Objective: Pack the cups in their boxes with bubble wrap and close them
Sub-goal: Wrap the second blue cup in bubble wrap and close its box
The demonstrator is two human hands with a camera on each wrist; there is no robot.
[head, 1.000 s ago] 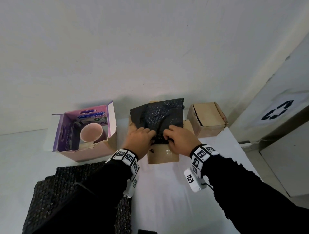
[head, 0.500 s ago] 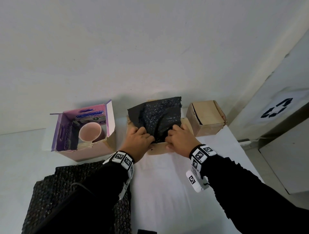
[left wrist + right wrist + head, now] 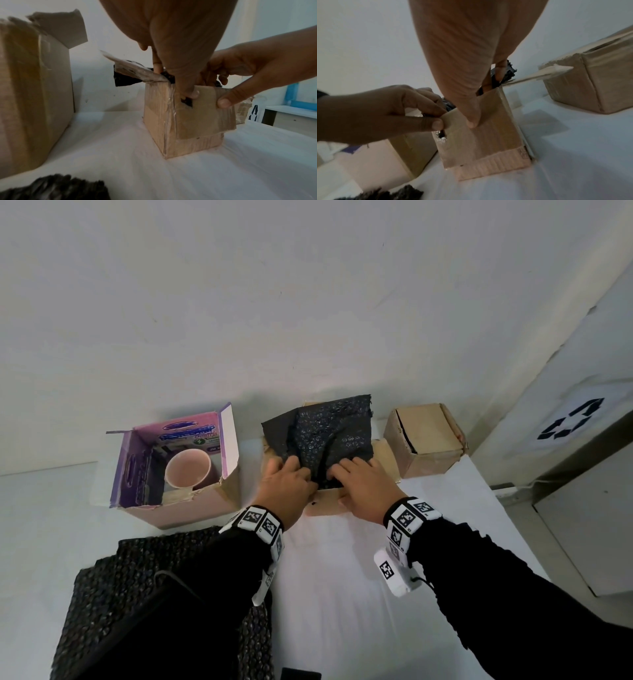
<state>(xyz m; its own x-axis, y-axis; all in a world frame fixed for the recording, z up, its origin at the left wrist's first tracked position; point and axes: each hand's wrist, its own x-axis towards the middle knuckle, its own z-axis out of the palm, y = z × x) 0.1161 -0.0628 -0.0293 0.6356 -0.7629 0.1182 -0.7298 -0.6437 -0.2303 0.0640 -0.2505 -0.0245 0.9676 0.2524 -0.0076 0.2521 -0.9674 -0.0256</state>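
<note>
A black bubble wrap sheet (image 3: 325,433) sticks up out of the open brown middle box (image 3: 325,503). Whatever lies under the sheet is hidden. My left hand (image 3: 286,484) and right hand (image 3: 361,486) are side by side at the box's near edge. In both wrist views each thumb lies on the outside of the front flap (image 3: 202,115) (image 3: 488,135) while the fingers curl inside over the wrap, pinching its near edge. A pink cup (image 3: 187,470) stands bare in the open purple box (image 3: 137,470) to the left.
A closed brown box (image 3: 424,440) sits just right of the middle one. A stack of black bubble wrap (image 3: 102,594) lies at the near left under my left sleeve. The white table (image 3: 342,594) ends at the wall behind the boxes and drops off on the right.
Both hands have stayed at the box's near edge and worked the wrap's lower edge down behind the front flap. The far part of the sheet still stands up.
</note>
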